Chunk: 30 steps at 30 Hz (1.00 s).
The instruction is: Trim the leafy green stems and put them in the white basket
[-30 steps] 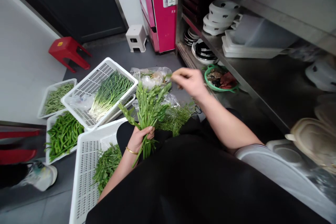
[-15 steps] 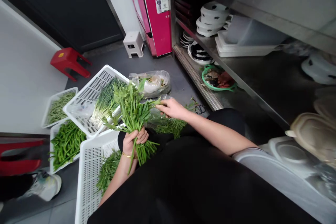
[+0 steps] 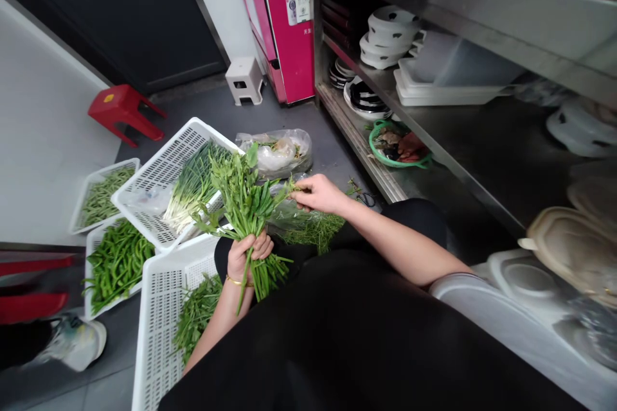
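A bunch of leafy green stems [image 3: 241,199] stands upright in my left hand [image 3: 248,255], whose fingers are wrapped round its lower part; cut ends poke out below. At the bunch's right edge, my right hand [image 3: 319,194] pinches the tip of a thin green sprig [image 3: 290,189] between thumb and fingers. Where that sprig joins the bunch is hard to make out. Beneath my right hand lies a heap of fine green sprigs [image 3: 315,232] beside clear plastic. To the left, a white perforated basket [image 3: 153,340] contains more leafy greens [image 3: 198,314].
Another white basket [image 3: 157,157] carries scallions [image 3: 190,189]. Green peppers [image 3: 118,260] and green beans [image 3: 108,192] fill smaller baskets. A bagged bundle [image 3: 279,153] rests on the floor. Steel shelving [image 3: 463,141] runs along my right. A person's shoe [image 3: 80,340] is at lower left.
My right hand has shifted very slightly to the right, still pinching the sprig. The left hand keeps hold of the bunch. The whole view has moved a little.
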Motion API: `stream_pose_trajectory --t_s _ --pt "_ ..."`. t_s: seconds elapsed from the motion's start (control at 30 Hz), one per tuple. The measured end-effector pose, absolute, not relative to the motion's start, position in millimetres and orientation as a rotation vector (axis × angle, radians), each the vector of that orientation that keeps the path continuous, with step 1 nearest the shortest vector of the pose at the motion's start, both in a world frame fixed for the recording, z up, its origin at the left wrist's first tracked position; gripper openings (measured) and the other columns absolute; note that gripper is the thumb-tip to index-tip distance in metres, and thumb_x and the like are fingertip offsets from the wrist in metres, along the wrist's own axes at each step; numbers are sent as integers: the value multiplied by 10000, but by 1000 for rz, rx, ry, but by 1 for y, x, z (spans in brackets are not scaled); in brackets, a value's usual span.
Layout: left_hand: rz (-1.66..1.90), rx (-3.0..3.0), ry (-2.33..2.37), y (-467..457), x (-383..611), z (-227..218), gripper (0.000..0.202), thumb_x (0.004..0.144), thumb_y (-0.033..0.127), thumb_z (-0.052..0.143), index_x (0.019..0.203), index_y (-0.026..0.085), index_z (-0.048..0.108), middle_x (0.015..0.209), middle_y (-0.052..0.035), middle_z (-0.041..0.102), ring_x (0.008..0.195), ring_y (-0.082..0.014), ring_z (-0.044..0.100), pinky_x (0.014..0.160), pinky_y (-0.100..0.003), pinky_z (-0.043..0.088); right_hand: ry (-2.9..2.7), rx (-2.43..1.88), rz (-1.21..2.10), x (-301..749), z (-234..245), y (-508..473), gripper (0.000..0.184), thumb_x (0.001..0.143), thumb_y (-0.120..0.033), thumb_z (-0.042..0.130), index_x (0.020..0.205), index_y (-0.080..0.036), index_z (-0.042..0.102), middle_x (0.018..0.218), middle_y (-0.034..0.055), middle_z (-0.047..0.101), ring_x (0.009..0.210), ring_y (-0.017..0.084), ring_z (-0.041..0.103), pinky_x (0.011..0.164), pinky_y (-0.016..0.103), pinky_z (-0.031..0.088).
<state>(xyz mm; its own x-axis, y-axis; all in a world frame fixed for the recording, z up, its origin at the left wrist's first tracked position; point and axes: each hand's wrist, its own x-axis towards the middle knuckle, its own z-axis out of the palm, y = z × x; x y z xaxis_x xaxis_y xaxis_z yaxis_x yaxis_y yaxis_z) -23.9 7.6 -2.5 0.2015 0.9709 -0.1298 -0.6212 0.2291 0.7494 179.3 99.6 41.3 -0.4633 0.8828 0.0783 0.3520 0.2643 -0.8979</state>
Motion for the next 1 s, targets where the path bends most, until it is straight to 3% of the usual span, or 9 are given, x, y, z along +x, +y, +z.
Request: stream_pose_trajectory --t_s 0.1,0.17,0.27,0.4,0.5,0.67,0.8,0.93,1.0 --pt "1199 648 682 7 -25 -4 313 724 271 623 528 161 406 470 66 286 365 -40 204 383 -207 247 -2253 -1285 550 181 45 107 201 734 -264 481 636 -146 610 679 43 651 626 144 573 559 229 356" --pt "1188 665 692 6 -26 -4 302 731 274 624 539 158 422 467 67 296 361 -39 222 385 -206 255 -2327 -1411 320 184 40 115 236 769 -273 448 752 -165 657 806 68 683 717 175 601 593 246 369" --pt "1227 684 748 6 -29 -4 261 703 282 659 571 142 482 489 50 382 365 -36 287 397 -205 288 -2494 -1597 356 203 23 126 270 800 -307 440 843 -200 684 848 77 694 789 192 622 619 250 395" --pt "1220 622 880 11 -38 -5 228 618 276 732 721 109 615 601 -21 572 529 -119 534 477 -232 413 -2627 -1946 563 245 -5 120 280 818 -310 464 991 -229 668 1002 96 667 959 229 613 721 283 437" --pt "1246 606 949 24 -38 -6 248 573 192 759 777 95 656 737 -57 658 662 -162 614 633 -284 492 -2692 -1993 567 259 -12 103 481 710 -291 630 1173 -171 578 1101 179 608 909 286 637 716 342 467" --pt "1416 631 958 58 -1 0 279 567 145 769 823 115 663 746 -42 681 653 -152 617 628 -279 490 -2395 -1470 698 211 5 82 722 762 -547 539 1356 -177 360 1291 162 477 1138 292 522 924 396 425" --pt "1591 573 946 76 39 17 362 554 134 771 900 133 664 682 -7 660 609 -135 589 609 -268 470 -2182 -1154 1135 161 -4 75 796 621 -471 691 1295 -168 398 1173 142 567 1064 306 556 892 434 443" --pt "1469 762 987 69 51 43 271 579 154 769 833 118 683 770 -53 675 710 -169 606 722 -301 464 -1788 -1001 1514 159 -16 77 425 646 -318 656 1032 -188 536 880 55 648 794 220 617 743 378 489" --pt "1301 954 861 61 44 52 461 572 148 778 1016 151 656 955 -87 672 871 -222 611 829 -350 446 -1618 -746 1832 170 -13 79 302 618 -306 667 875 -193 555 711 12 631 641 184 602 636 340 489"
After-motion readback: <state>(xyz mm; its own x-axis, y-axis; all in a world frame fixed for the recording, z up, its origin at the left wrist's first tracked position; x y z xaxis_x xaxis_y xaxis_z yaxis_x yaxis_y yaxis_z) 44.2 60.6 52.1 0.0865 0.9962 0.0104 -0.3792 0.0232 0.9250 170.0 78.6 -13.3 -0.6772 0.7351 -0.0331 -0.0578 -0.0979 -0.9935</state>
